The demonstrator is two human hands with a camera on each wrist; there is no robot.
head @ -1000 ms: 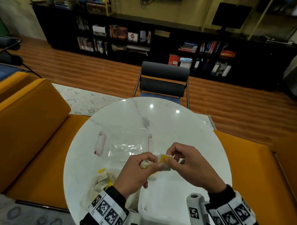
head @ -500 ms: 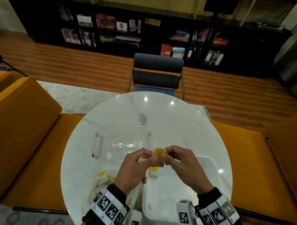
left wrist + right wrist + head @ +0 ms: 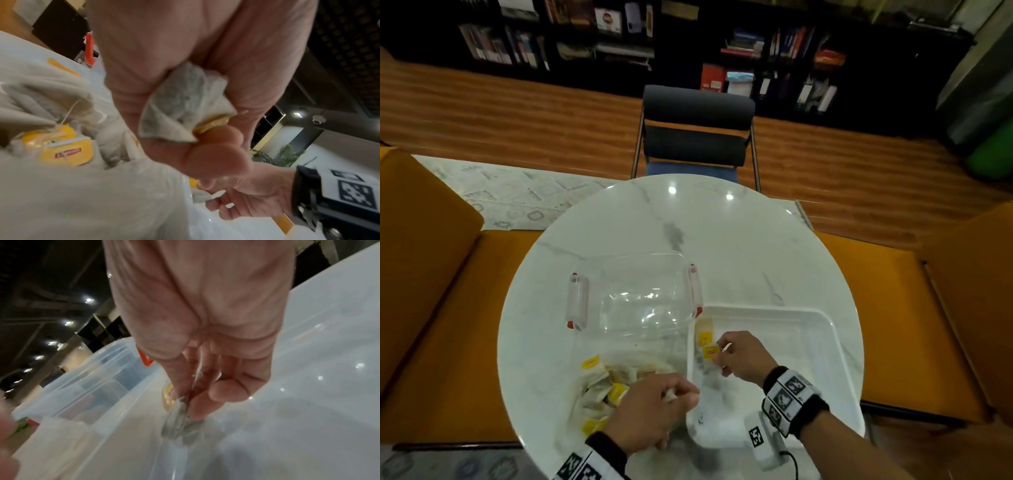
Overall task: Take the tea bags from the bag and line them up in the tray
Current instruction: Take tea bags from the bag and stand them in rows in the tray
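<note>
A clear plastic bag point(image 3: 599, 387) of white tea bags with yellow tags lies on the near left of the table. Over its right edge my left hand point(image 3: 683, 395) curls round a crumpled tea bag point(image 3: 185, 104). The white tray point(image 3: 835, 346) sits at the near right. At the tray's left side my right hand point(image 3: 717, 356) pinches a tea bag point(image 3: 177, 423) with a yellow tag point(image 3: 711, 353), its lower end near the tray floor. Just beyond it another tea bag point(image 3: 704, 334) lies in the tray's far left corner.
A clear plastic box point(image 3: 635, 298) with red-tipped clips stands behind the bag, touching the tray's far left corner. The round marble table point(image 3: 722, 240) has orange benches on both sides and a dark chair point(image 3: 697, 137) at its far edge.
The hands were together over the table's middle, working on one tea bag. Now they are apart: the right one has gone into the tray with a tea bag, the left back over the bag.
</note>
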